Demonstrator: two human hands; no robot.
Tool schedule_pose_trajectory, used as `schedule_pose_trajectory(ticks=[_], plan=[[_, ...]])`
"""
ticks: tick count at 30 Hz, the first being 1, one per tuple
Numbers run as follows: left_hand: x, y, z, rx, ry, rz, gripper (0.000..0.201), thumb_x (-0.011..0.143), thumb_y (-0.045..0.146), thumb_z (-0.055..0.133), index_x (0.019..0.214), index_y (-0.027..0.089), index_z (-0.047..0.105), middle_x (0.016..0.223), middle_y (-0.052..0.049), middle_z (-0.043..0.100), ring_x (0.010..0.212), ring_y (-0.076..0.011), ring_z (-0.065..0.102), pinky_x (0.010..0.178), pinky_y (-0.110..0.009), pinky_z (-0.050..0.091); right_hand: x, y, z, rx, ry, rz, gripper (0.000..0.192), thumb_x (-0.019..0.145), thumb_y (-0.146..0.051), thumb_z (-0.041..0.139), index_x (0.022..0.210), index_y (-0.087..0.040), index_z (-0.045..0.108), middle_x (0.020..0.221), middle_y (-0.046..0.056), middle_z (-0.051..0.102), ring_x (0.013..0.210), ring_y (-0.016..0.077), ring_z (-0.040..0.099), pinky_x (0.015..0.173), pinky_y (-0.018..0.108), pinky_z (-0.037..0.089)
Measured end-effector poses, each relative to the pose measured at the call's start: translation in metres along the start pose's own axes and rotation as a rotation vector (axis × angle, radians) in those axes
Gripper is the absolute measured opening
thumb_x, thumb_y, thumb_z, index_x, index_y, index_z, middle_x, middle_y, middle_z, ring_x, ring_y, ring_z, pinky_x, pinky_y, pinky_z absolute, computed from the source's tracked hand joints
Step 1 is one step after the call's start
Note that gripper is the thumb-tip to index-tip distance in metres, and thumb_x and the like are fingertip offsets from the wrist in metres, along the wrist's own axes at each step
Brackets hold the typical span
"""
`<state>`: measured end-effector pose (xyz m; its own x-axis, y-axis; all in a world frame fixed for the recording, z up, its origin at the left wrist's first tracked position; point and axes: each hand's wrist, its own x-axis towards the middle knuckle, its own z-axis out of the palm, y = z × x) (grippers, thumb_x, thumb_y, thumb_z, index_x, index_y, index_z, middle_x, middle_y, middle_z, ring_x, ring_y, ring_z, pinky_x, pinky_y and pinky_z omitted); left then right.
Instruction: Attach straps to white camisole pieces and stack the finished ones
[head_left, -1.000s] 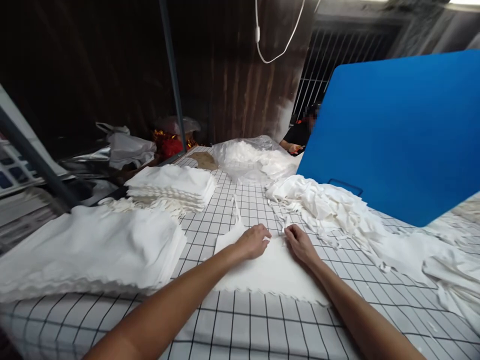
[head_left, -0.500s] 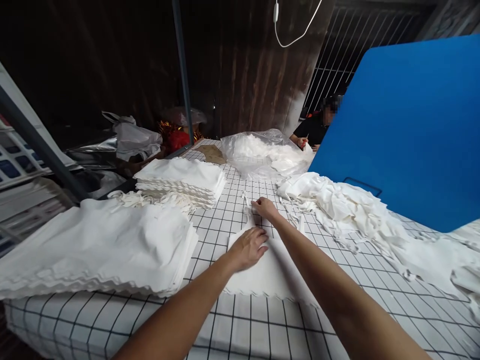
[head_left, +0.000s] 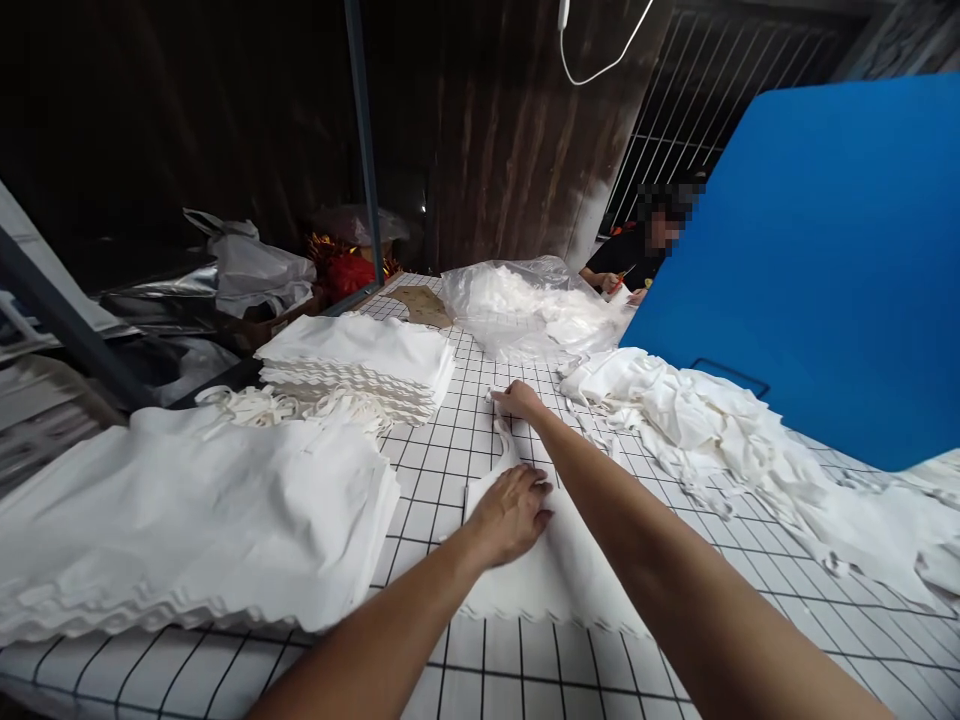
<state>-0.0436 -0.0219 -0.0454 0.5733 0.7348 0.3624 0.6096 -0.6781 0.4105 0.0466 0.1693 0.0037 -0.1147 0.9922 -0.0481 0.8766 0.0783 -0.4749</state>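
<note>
A white cloth piece [head_left: 559, 570] with a zigzag lower edge lies flat on the checked tablecloth [head_left: 465, 440] in front of me. My left hand [head_left: 514, 512] presses down on the piece's upper left part, fingers spread. My right hand [head_left: 516, 399] reaches farther out and pinches the end of the narrow white strap [head_left: 504, 432] that runs from the piece. My right forearm crosses over the cloth.
A thick stack of white cloth [head_left: 187, 520] sits at the left, a smaller stack [head_left: 360, 365] behind it with loose straps [head_left: 255, 405]. A heap of white pieces [head_left: 697, 420] lies right, under a blue board [head_left: 817, 260]. A plastic bag of cloth [head_left: 525, 305] and a seated person [head_left: 637, 255] are at the back.
My right hand left the cloth's top edge, reached forward and took the strap's end. My left hand stayed pressing the cloth. The view shifted slightly.
</note>
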Motion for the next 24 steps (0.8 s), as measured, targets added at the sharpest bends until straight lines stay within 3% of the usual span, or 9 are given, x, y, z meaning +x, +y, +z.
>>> schedule_pose_trajectory(ticks=[5,7,10,12,14,17,19,21,24], plan=[[0.001,0.001,-0.003,0.017,-0.009,0.030,0.035,0.095,0.029,0.052,0.127,0.017,0.060,0.133,-0.011,0.060,0.133,-0.0267,0.048,0.115,-0.044,0.040,-0.017,-0.025,0.004,0.151,0.010,0.073,0.035,0.096,-0.036,0.061,0.126,-0.016,0.059,0.124,0.010,0.061,0.105,0.0221,0.063,0.089,0.043,0.056],[0.000,-0.001,-0.003,0.032,-0.016,0.028,0.035,0.096,0.031,0.052,0.127,0.017,0.060,0.136,-0.011,0.059,0.135,-0.0263,0.046,0.117,-0.043,0.037,-0.022,-0.037,-0.011,0.247,0.018,0.022,0.029,0.099,-0.034,0.056,0.119,-0.015,0.061,0.117,0.010,0.064,0.095,0.0189,0.065,0.081,0.037,0.056],[0.000,-0.002,-0.001,0.049,-0.048,-0.002,0.036,0.099,0.036,0.047,0.128,0.018,0.059,0.142,-0.009,0.055,0.138,-0.0252,0.043,0.119,-0.042,0.034,-0.038,-0.038,-0.054,0.391,0.038,-0.073,0.025,0.101,-0.031,0.045,0.113,-0.016,0.061,0.108,0.010,0.068,0.080,0.0138,0.062,0.067,0.027,0.051],[0.000,-0.002,-0.003,0.052,-0.085,-0.015,0.038,0.101,0.038,0.043,0.130,0.018,0.058,0.144,-0.008,0.053,0.139,-0.0247,0.042,0.120,-0.043,0.032,-0.065,-0.021,-0.086,0.496,0.058,-0.166,0.023,0.098,-0.033,0.050,0.114,-0.021,0.060,0.107,0.006,0.068,0.081,0.0127,0.061,0.066,0.025,0.048],[0.002,-0.001,-0.005,0.045,-0.117,-0.018,0.038,0.101,0.038,0.042,0.130,0.017,0.057,0.145,-0.008,0.053,0.138,-0.0250,0.042,0.120,-0.043,0.030,-0.108,0.006,-0.113,0.687,-0.023,-0.369,0.029,0.085,-0.042,0.067,0.105,-0.021,0.066,0.099,0.007,0.069,0.084,0.0167,0.063,0.069,0.028,0.048],[0.004,0.000,-0.009,0.024,-0.121,-0.014,0.038,0.101,0.038,0.043,0.129,0.017,0.057,0.140,-0.010,0.056,0.134,-0.0263,0.045,0.117,-0.044,0.033,-0.181,0.050,-0.134,0.663,-0.198,-0.351,0.040,0.073,-0.058,0.073,0.080,-0.019,0.068,0.082,0.009,0.069,0.076,0.0195,0.061,0.066,0.033,0.047],[0.004,0.001,-0.010,0.026,-0.106,0.009,0.036,0.100,0.034,0.042,0.128,0.016,0.058,0.139,-0.010,0.056,0.132,-0.0270,0.047,0.115,-0.045,0.036,-0.216,0.072,-0.136,0.571,-0.432,-0.329,0.044,0.073,-0.059,0.074,0.083,-0.017,0.071,0.087,0.011,0.069,0.078,0.0197,0.061,0.068,0.033,0.047],[0.004,0.001,-0.011,0.037,-0.094,0.032,0.034,0.100,0.029,0.043,0.126,0.015,0.058,0.136,-0.011,0.057,0.130,-0.0269,0.048,0.113,-0.045,0.038,-0.230,0.085,-0.128,0.509,-0.564,-0.279,0.045,0.078,-0.057,0.071,0.094,-0.015,0.070,0.097,0.013,0.069,0.080,0.0181,0.060,0.069,0.032,0.046],[0.004,0.001,-0.010,0.039,-0.089,0.018,0.035,0.099,0.030,0.044,0.129,0.015,0.054,0.133,-0.012,0.058,0.128,-0.0264,0.050,0.112,-0.046,0.040,-0.220,0.088,-0.099,0.491,-0.481,-0.151,0.046,0.084,-0.059,0.065,0.097,-0.015,0.065,0.093,0.009,0.066,0.073,0.0137,0.054,0.063,0.027,0.040]])
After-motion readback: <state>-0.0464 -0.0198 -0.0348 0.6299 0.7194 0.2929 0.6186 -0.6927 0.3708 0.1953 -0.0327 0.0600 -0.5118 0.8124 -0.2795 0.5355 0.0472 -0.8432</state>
